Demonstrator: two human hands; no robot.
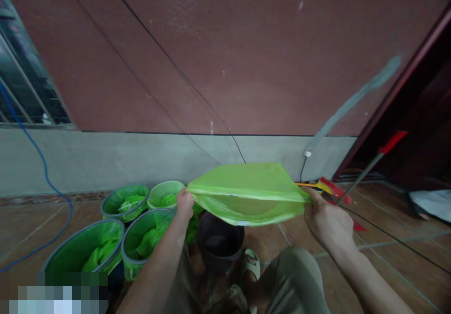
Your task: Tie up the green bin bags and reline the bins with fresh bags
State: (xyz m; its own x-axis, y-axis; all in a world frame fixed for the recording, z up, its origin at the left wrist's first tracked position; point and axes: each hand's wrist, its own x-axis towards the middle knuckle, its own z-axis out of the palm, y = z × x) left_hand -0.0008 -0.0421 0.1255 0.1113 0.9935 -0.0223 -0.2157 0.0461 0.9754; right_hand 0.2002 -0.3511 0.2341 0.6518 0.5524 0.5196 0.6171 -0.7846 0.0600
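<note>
A green plastic bag (246,182) is stretched wide between my two hands, its mouth partly parted towards me. My left hand (185,203) pinches the bag's left corner. At the opposite corner, my right hand (326,215) grips the edge with fingers closed. Below the bag, a dark bucket (221,243) stands on the floor between my legs, its inside dark and its far rim covered by the bag. To the left stand several bins lined with green bags, among them a large bin (84,248) and a smaller light green bin (165,193).
A dustpan with a red handle (392,141) leans at the right near a dark doorway. A black cable (398,243) crosses the tiled floor. At the left, a blue hose (44,164) hangs and runs along the floor. A painted wall (225,46) rises ahead.
</note>
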